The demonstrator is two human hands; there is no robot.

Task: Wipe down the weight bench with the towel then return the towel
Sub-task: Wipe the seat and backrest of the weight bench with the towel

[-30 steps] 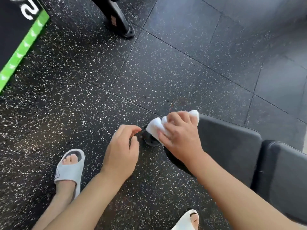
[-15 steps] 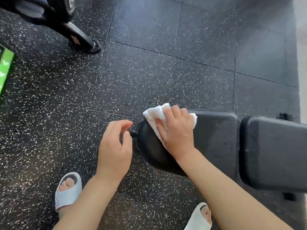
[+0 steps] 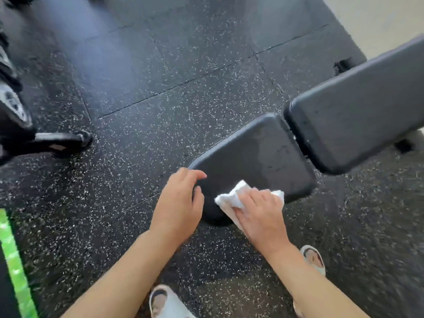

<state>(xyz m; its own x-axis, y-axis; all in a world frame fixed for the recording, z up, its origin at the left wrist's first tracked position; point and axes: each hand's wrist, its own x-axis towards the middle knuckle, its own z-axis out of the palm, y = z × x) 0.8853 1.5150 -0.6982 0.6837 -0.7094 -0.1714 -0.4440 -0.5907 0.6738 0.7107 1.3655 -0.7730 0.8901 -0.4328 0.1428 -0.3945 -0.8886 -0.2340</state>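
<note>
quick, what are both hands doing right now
Left hand: open, fingers loosely curled, holding nothing, beside the seat pad.
Right hand: open, fingers flat, pressing the white towel on the pad's near edge.

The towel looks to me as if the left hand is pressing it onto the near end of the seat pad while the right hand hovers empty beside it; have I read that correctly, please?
Not quite: the hands are swapped. In the head view, the right hand presses the towel onto the near end of the seat pad, while the left hand hovers empty beside it.
</note>
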